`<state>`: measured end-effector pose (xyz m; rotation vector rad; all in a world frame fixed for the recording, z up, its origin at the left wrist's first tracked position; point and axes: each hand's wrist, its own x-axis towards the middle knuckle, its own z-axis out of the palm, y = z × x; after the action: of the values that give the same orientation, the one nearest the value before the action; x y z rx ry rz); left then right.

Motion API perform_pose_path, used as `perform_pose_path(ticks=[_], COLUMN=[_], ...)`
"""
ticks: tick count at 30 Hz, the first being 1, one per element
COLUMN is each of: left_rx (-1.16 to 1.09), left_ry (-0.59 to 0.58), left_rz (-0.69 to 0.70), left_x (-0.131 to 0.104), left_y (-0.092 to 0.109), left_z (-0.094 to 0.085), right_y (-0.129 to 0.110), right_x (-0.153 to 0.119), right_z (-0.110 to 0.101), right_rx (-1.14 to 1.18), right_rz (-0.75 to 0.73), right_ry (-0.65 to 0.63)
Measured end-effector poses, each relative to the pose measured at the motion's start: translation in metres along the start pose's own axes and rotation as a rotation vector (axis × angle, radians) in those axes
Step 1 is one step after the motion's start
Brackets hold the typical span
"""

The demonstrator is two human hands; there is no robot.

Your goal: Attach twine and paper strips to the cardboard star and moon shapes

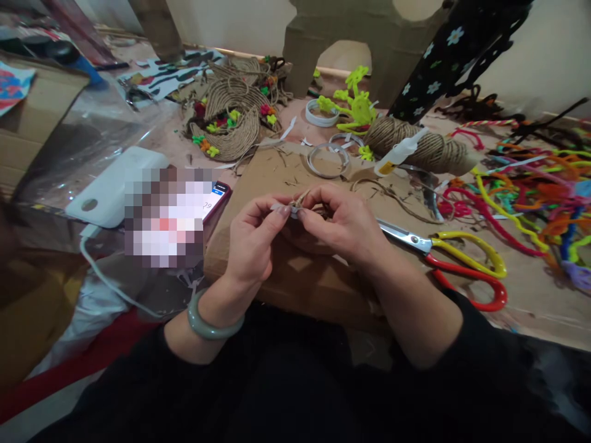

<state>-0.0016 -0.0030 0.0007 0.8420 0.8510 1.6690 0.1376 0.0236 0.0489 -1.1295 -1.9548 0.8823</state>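
Note:
Over a cardboard box (263, 175), my left hand (252, 237) and my right hand (344, 221) meet with their fingertips almost touching. My left thumb and forefinger pinch a thin whitish band (294, 212), perhaps part of a ring. Between my right thumb and forefinger is an end of jute twine (302, 198) that lies against the band. Fingers hide most of both pieces. Just beyond the hands lie clear plastic rings (310, 161) and a white glue bottle (401, 152). Scissors (409, 239) with one yellow and one red handle rest beside my right wrist.
Behind the glue lies a twine spool (420, 144). Coiled twine pieces with small coloured flowers (235, 117) sit at the back. Bright pipe cleaners (521, 215) spread over the right side. To the left are a phone (220, 200) and a white device (106, 191) with a cable.

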Motion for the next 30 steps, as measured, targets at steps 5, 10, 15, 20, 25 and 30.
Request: perform_pose_path(ticks=[5, 10, 15, 20, 25, 30], left_rx=[-0.02, -0.007, -0.02, 0.004, 0.037, 0.049], left_ry=[0.001, 0.015, 0.025, -0.021, 0.004, 0.007], left_rz=[-0.037, -0.118, -0.155, -0.181, -0.146, -0.155], left_x=[0.0003, 0.0021, 0.003, 0.0026, 0.0013, 0.0002], left_y=[0.0009, 0.0007, 0.0032, 0.0037, 0.0027, 0.0038], left_z=[-0.0006, -0.0003, 0.0018, -0.0008, -0.0009, 0.0024], right_y=[-0.0015, -0.0008, 0.0025, 0.0045, 0.0039, 0.0042], right_x=[0.0012, 0.001, 0.0016, 0.0017, 0.0007, 0.0004], right_z=[0.001, 0.0012, -0.0012, -0.0028, -0.003, -0.0016], right_rx=[0.025, 0.093, 0.171, 0.178, 0.18, 0.094], right_rz=[0.048, 0.076, 0.046, 0.029, 0.075, -0.004], right_ry=[0.014, -0.005, -0.068, -0.079, -0.102, -0.042])
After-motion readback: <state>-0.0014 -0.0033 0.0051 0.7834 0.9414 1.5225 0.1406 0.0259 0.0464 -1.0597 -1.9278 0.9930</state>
